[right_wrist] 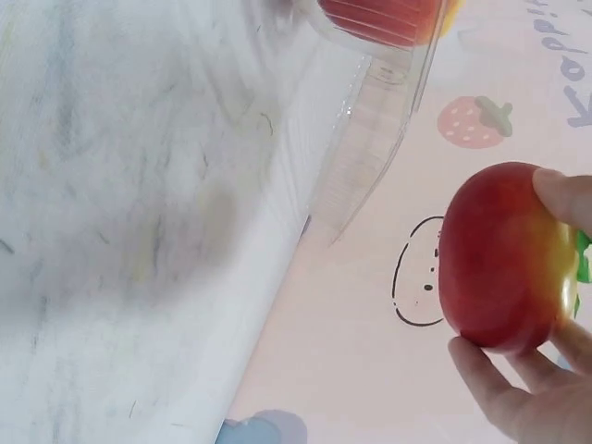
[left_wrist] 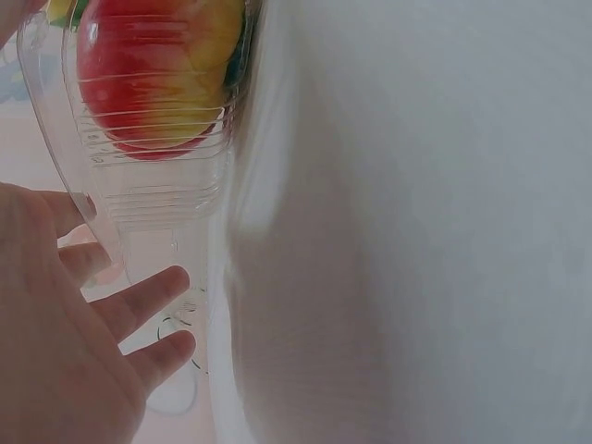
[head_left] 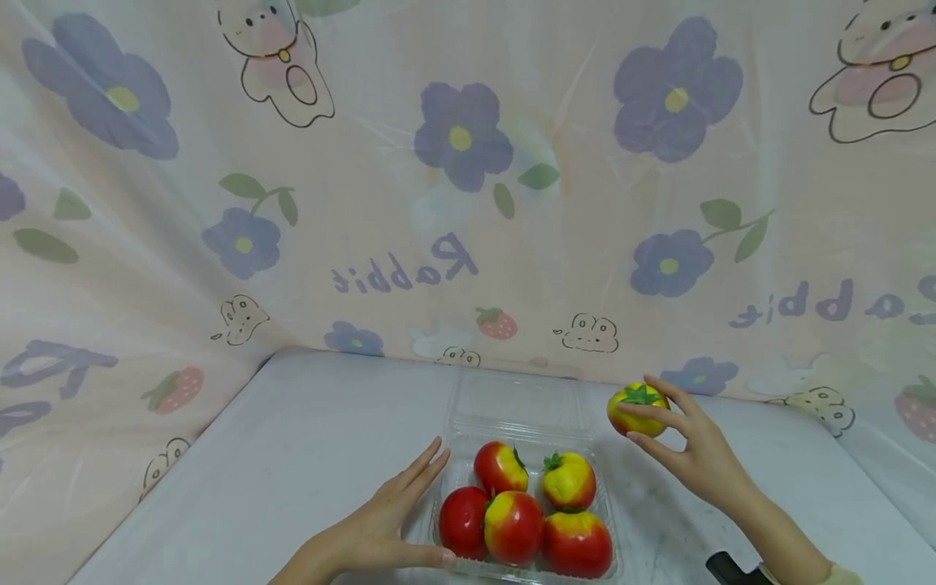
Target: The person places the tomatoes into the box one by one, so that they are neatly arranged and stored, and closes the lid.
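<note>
My right hand (head_left: 705, 455) grips a red-and-yellow tomato (head_left: 639, 410) with a green leafy top, raised to the right of a clear plastic clamshell box (head_left: 613, 520). In the right wrist view, the red underside of the held tomato (right_wrist: 499, 259) shows between thumb and fingers. Several more tomatoes (head_left: 514, 528) sit in the box in two rows. My left hand (head_left: 383, 520) is spread at the box's left side, fingers extended and thumb at the near left corner. The left wrist view shows its fingers (left_wrist: 139, 305) along the clear wall.
The box's clear lid (head_left: 519, 402) lies folded back behind it on the white table (head_left: 329, 439). A printed curtain (head_left: 541, 268) with flowers and rabbits hangs behind and at the left. Near the right wrist is a black strap-like piece (head_left: 731, 569).
</note>
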`<state>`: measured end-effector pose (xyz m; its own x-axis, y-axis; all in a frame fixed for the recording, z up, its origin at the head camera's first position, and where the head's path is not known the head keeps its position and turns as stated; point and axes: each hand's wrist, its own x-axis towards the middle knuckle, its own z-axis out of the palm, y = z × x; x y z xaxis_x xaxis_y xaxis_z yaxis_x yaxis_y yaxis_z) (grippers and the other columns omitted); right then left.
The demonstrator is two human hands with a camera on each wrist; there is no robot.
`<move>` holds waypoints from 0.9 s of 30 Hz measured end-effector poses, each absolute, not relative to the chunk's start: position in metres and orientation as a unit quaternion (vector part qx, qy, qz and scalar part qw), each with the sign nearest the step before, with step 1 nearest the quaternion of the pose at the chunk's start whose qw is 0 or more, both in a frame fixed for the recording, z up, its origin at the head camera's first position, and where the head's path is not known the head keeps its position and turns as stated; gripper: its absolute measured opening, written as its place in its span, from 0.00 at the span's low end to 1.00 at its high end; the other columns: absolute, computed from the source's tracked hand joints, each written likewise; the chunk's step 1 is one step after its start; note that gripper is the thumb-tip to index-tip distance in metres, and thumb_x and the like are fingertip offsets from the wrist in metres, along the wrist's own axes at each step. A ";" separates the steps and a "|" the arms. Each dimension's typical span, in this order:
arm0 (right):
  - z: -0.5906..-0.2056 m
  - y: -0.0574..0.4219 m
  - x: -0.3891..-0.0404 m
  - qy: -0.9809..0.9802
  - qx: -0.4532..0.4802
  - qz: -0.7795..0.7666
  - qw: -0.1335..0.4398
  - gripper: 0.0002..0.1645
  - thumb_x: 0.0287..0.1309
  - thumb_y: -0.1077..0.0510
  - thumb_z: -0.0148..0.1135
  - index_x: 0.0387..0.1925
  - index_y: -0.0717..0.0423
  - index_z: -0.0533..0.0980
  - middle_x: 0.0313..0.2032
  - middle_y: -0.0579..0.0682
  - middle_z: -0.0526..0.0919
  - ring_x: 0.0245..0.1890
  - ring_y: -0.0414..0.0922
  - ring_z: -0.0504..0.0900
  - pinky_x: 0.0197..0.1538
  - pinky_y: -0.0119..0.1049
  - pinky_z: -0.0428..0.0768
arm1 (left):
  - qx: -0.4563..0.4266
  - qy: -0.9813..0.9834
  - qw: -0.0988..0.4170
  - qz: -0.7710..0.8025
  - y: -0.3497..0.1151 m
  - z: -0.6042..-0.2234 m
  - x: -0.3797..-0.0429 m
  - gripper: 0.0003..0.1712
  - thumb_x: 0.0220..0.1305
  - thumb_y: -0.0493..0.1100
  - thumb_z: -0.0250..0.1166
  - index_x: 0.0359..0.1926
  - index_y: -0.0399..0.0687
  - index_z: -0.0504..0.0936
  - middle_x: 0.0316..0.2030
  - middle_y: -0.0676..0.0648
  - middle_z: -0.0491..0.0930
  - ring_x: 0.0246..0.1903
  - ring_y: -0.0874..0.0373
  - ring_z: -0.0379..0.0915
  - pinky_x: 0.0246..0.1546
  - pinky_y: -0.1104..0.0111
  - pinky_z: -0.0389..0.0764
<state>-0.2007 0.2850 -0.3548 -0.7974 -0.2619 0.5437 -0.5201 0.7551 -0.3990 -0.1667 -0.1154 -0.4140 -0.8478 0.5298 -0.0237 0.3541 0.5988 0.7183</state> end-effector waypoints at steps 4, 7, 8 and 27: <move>-0.355 0.283 -0.200 -0.906 0.221 0.274 0.235 0.21 0.48 0.61 0.73 0.47 0.45 0.82 0.64 0.62 0.67 0.58 0.67 0.68 0.47 0.70 0.73 | 0.248 0.888 0.117 0.370 -0.114 -0.414 -0.168 0.59 0.45 0.72 0.65 0.75 0.66 0.48 0.77 0.52 0.39 0.69 0.36 0.52 0.48 0.31 0.70; -0.355 0.280 -0.198 -0.908 0.226 0.266 0.233 0.22 0.48 0.60 0.73 0.47 0.42 0.82 0.64 0.60 0.67 0.57 0.65 0.69 0.47 0.66 0.76 | 0.246 0.889 0.118 0.368 -0.114 -0.414 -0.168 0.59 0.45 0.72 0.65 0.75 0.66 0.48 0.77 0.52 0.39 0.69 0.36 0.52 0.47 0.32 0.71; -0.354 0.279 -0.198 -0.908 0.230 0.262 0.233 0.22 0.48 0.60 0.73 0.47 0.41 0.82 0.64 0.59 0.67 0.57 0.64 0.70 0.47 0.64 0.77 | 0.246 0.889 0.118 0.368 -0.114 -0.415 -0.168 0.59 0.45 0.72 0.65 0.75 0.65 0.48 0.77 0.52 0.39 0.69 0.36 0.52 0.47 0.31 0.71; -0.351 0.256 -0.186 -0.899 0.284 0.261 0.208 0.25 0.48 0.60 0.73 0.48 0.36 0.81 0.63 0.53 0.68 0.52 0.56 0.76 0.42 0.46 0.85 | 0.246 0.886 0.119 0.374 -0.116 -0.413 -0.166 0.60 0.45 0.70 0.66 0.75 0.66 0.47 0.77 0.52 0.39 0.69 0.35 0.51 0.47 0.31 0.71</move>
